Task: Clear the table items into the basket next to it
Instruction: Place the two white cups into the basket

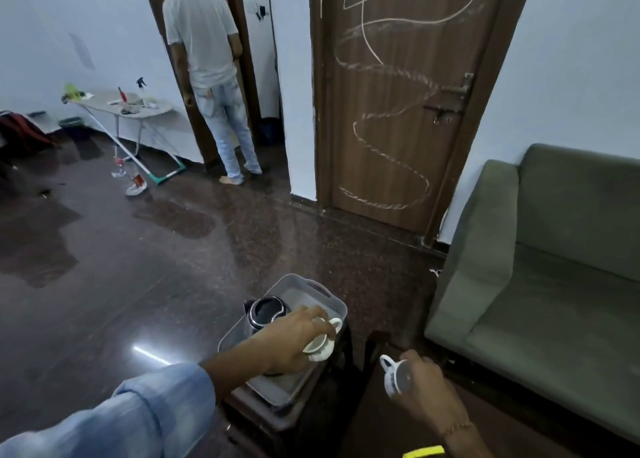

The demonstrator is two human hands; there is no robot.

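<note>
A grey plastic basket [322, 293] rests on a dark low stool. A black and steel kettle [265, 314] stands inside it at the left. My left hand [292, 340] is over the basket, shut on a white cup [322, 343] that is tilted on its side. My right hand [427, 393] hovers to the right, over the dark wooden table [367, 430], and grips a second white cup [394, 376] with its handle pointing up and left.
A green sofa [554, 284] fills the right side. A brown door [398, 94] stands ahead. A person [207, 77] stands in a doorway at the far left, near an ironing board [131, 106] and a mop. The dark floor is glossy.
</note>
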